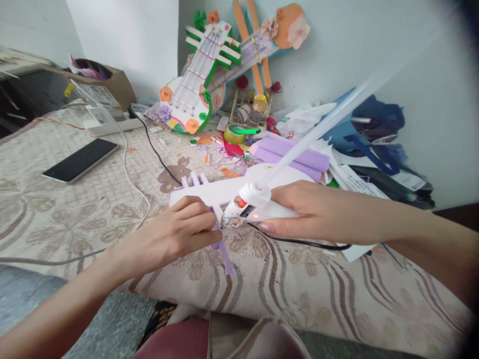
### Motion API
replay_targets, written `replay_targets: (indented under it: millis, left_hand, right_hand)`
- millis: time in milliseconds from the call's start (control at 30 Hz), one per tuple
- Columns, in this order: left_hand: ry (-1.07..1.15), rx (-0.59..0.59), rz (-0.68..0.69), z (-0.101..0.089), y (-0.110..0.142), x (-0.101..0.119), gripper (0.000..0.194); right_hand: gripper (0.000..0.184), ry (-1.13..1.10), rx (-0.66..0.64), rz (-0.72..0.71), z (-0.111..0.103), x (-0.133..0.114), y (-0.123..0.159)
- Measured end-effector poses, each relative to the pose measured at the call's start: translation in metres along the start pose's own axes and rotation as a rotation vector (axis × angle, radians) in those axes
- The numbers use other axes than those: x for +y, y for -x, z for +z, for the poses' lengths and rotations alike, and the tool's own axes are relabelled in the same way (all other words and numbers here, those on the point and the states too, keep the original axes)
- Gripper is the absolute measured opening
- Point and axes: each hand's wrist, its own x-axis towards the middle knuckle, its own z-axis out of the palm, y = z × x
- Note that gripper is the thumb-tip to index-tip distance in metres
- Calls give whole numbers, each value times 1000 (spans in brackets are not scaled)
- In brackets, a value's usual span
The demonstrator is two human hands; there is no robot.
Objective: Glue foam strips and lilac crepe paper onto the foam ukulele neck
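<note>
My right hand (299,209) is closed round a white hot glue gun (249,207) with a long clear glue stick (337,117) sticking out of its back. The gun's tip points left at a purple foam strip (224,254). My left hand (179,229) pinches that strip against the edge of a white foam guitar-shaped piece (224,189) lying on the patterned cloth. Small purple pegs stand along the piece's left end. A black cord (299,243) runs from the gun to the right under my right wrist.
A black phone (80,159) lies at the left. A cardboard box (108,82) and a white power strip (112,124) sit behind it. Finished paper guitars (209,75) lean on the wall. Tape rolls (235,133), purple foam sheets (292,154) and scraps crowd the back.
</note>
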Motion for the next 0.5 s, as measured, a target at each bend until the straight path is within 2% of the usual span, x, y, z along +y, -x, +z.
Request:
replay_targets:
  millis: [233, 500]
  left_hand:
    - [-4, 3, 13, -1, 0, 0, 36]
    - [7, -4, 5, 0, 2, -1, 36]
  right_hand:
    - [43, 66, 13, -14, -1, -1, -10]
    - [39, 70, 71, -39, 5, 3, -20]
